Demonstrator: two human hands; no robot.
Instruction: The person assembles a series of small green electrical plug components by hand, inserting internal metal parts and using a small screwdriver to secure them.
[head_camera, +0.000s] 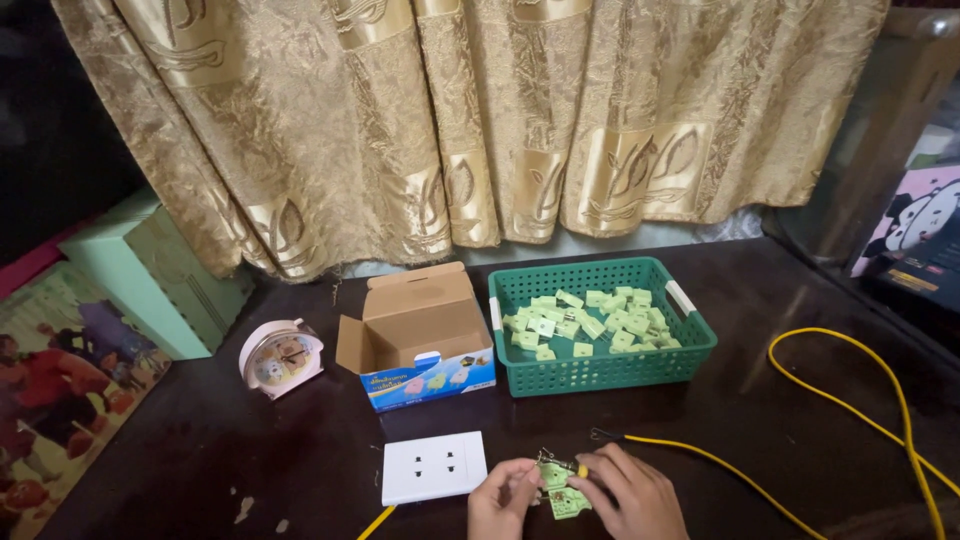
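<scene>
Head view: my left hand (503, 497) and right hand (628, 492) both pinch a small green socket part (561, 489) low on the dark desk (760, 430), fingers closed around it, beside a white outlet plate (433, 466); green basket (600, 372) of parts behind, yellow cable (700, 457) at right.

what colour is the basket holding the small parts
Green, a slotted plastic basket with white handles, seen in the head view.

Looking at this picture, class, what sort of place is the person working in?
Probably a home table used as a small workbench: gold curtains hang behind it, a pink alarm clock stands on it, and both hands work beside a green basket of small green parts.
</scene>
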